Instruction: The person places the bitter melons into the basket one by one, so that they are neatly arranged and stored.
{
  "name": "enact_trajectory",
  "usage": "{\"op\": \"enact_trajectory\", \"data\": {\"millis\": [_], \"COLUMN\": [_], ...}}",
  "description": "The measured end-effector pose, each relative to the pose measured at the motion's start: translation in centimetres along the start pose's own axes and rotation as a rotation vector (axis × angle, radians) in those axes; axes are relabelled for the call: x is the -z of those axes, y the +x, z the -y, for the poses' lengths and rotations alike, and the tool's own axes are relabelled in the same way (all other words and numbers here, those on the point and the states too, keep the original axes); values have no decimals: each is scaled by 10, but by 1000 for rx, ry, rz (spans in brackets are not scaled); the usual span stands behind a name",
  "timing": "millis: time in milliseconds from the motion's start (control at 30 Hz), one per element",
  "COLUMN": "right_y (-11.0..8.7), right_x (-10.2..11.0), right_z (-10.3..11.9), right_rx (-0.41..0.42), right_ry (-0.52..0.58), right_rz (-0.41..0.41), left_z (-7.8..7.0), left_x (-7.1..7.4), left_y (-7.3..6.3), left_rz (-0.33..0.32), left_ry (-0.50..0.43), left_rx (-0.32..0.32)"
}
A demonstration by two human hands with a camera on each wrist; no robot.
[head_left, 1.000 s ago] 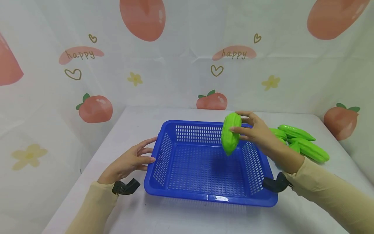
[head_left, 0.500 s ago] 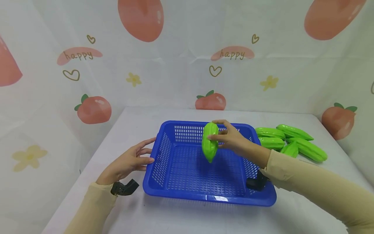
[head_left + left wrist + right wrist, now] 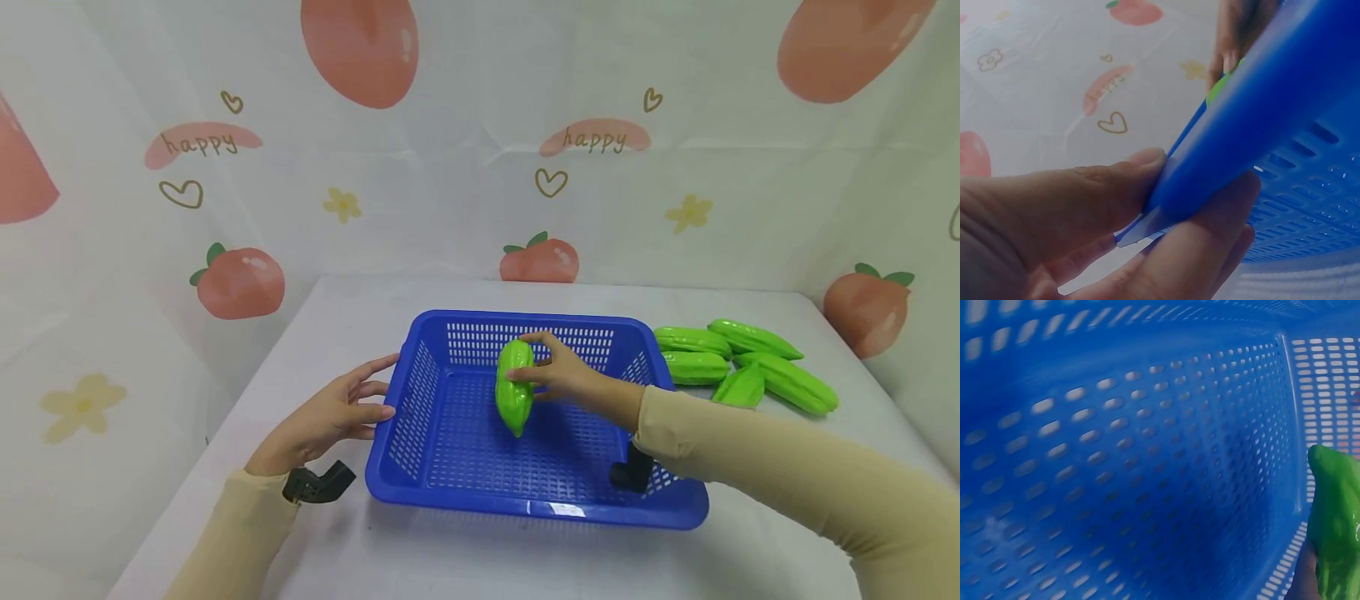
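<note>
A blue plastic basket [image 3: 487,507] with slotted walls stands in the middle of the table. My left hand [image 3: 333,414] holds its left rim; in the left wrist view the thumb lies on one side of the rim [image 3: 1188,181] and fingers on the other. Inside the basket's outline, my right hand [image 3: 564,375] grips a bright green, ribbed gourd [image 3: 514,404] with a pointed lower end. The gourd is roughly upright, thumb on its near side. In the right wrist view the gourd [image 3: 1340,519] shows at the right edge, with slotted basket wall behind it.
Several similar green gourds [image 3: 791,383] lie in a loose group on the white table [image 3: 442,558], right of the basket. A white cloth [image 3: 450,200] printed with fruit hangs behind. Each wrist wears a black camera mount [image 3: 321,483].
My right hand has carried the gourd leftward and lower, from the basket's right side to near its middle. The left hand stays at the rim.
</note>
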State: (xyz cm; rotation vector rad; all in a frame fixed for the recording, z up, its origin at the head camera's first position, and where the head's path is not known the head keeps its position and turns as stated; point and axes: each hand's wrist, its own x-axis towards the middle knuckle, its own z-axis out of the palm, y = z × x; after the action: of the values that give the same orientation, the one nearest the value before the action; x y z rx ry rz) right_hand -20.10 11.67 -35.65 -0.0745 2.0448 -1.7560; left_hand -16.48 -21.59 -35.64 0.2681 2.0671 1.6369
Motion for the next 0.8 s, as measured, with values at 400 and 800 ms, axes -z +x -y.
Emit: {"op": "enact_trajectory", "data": {"millis": [400, 800], "right_y": [22, 41], "right_x": [-39, -67], "right_z": [-1, -11], "right_rx": [-60, -89], "right_ry": [41, 63], "right_rz": [-38, 3], "left_z": [-2, 0], "left_x": [0, 1], "left_y": [-1, 0], "left_rz": [-2, -4], "left_ry": [13, 31], "left_rx": [14, 20]}}
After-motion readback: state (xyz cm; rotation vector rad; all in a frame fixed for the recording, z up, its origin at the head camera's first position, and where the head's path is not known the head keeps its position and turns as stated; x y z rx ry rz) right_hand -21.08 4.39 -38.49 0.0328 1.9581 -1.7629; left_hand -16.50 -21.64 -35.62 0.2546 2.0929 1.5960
